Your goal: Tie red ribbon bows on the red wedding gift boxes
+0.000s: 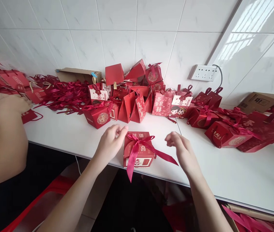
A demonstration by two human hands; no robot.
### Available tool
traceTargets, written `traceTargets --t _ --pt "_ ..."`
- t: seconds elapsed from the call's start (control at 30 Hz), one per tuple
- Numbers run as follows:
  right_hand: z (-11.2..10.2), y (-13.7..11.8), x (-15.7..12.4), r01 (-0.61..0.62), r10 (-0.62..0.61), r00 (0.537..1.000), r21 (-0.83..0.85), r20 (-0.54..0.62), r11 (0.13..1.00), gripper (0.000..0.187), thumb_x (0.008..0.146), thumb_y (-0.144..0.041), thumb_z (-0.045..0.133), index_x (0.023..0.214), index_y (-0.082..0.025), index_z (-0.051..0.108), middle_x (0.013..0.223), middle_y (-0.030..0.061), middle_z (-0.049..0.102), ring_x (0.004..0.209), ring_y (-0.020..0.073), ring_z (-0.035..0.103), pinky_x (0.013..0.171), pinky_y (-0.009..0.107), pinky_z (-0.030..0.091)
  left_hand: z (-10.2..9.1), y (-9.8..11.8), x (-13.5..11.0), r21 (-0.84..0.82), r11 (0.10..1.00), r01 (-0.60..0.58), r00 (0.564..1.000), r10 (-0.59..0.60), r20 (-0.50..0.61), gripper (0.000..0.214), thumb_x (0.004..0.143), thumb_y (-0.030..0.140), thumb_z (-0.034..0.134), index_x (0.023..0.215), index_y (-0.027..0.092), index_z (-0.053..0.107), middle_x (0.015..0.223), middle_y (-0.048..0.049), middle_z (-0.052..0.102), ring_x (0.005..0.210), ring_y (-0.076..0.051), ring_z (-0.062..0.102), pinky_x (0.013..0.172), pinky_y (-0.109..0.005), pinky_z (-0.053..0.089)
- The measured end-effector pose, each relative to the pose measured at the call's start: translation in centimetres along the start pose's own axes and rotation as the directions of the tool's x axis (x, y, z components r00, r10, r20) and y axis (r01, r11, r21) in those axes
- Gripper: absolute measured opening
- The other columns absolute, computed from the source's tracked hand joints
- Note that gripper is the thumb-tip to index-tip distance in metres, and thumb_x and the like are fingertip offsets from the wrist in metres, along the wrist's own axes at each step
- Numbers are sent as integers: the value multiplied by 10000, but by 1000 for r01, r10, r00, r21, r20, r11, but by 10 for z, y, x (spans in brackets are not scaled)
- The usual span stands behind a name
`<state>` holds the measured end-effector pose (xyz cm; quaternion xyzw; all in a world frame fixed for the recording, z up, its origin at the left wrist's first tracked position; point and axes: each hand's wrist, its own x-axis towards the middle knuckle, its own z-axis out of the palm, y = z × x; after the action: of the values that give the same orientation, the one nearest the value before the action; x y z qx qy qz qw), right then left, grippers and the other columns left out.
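Observation:
A red gift box (139,151) with gold and white printing sits near the table's front edge. On its top lies a tied crimson ribbon bow (140,141), both tails hanging loose, one over the front and one out to the right. My left hand (110,140) is beside the box's upper left corner, fingers curled in and thumb close to them, with nothing visible in it. To the right of the box, apart from it and from the ribbon, my right hand (179,146) hovers with loosely bent, parted fingers and holds nothing.
Red gift boxes (138,108) stand in a row along the wall, left of more ribboned boxes (229,133). A heap of loose ribbons (66,93) lies at the left. Another person's arm (8,135) reaches in there. Below the right edge is a carton of ribbons (253,222).

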<state>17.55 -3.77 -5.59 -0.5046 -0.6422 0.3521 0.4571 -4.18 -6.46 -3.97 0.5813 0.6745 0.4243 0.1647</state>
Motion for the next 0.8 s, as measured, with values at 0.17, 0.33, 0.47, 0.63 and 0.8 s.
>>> traceTargets --t 0.17,0.33,0.47,0.63,0.8 --pt "19 -18 20 -39 83 971 -194 225 980 521 829 -616 400 557 -181 490 545 2 488 528 135 427 548 272 338 1 5 2 55 994 98 978 -106 180 436 838 492 409 559 198 250 511 49 284 502 -117 337 506 -249 259" --pt "31 -9 24 -27 46 948 -64 315 998 474 823 -563 440 561 -169 473 537 -20 444 504 101 377 494 242 298 4 1 -7 -117 991 59 974 -31 224 263 824 344 456 617 198 388 582 54 397 559 -106 411 531 -223 301" --pt "33 5 19 -12 -5 962 62 273 998 435 797 -567 491 599 -184 443 545 -34 427 510 93 365 474 221 283 7 -4 -21 -213 976 45 989 -13 148 247 841 348 442 649 199 397 588 58 390 550 -96 400 538 -212 323" --pt "36 20 13 -65 6 964 211 267 975 449 729 -593 600 619 -188 442 547 -39 453 499 85 382 466 211 281 14 -6 -31 -198 980 34 998 -24 55 261 860 368 412 658 203 388 604 52 413 541 -97 405 524 -213 325" --pt "35 20 9 -165 54 954 367 293 915 456 689 -587 658 620 -194 439 517 -53 466 445 73 381 434 208 261 14 -7 -32 -124 990 75 996 -67 64 273 859 388 400 655 209 369 606 46 434 554 -108 422 521 -222 318"
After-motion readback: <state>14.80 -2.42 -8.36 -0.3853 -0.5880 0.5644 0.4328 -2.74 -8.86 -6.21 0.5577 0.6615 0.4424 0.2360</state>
